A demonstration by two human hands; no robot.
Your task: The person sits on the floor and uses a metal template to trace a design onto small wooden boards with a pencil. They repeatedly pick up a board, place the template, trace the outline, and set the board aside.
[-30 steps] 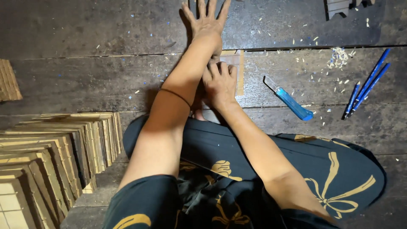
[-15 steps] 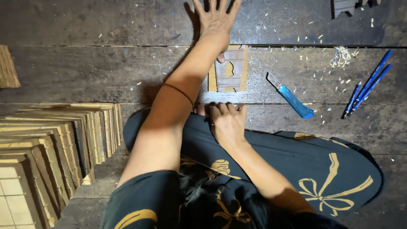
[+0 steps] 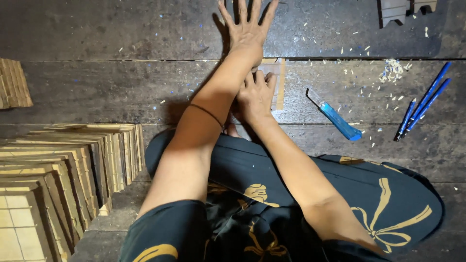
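Observation:
My left hand (image 3: pixel 246 29) lies flat on the dark plank floor with its fingers spread, holding nothing. The arm reaches forward across my lap. Just behind its wrist, my right hand (image 3: pixel 256 93) presses down on a small pale wooden frame (image 3: pixel 278 83). The fingers cover most of the frame, so only its right edge and top corner show. A blue utility knife (image 3: pixel 335 115) lies on the floor to the right of that hand, apart from it.
Stacks of nested pale wooden frames (image 3: pixel 63 179) stand at my left, with another small stack (image 3: pixel 14 83) at the far left edge. Blue pens (image 3: pixel 423 106) and wood shavings (image 3: pixel 391 70) lie at the right. A dark wooden block (image 3: pixel 405 9) sits at the top right. My crossed legs fill the foreground.
My right hand has moved forward from near my knee and now covers the wooden frame, which lay exposed half a second ago. The left hand has stayed flat on the floor.

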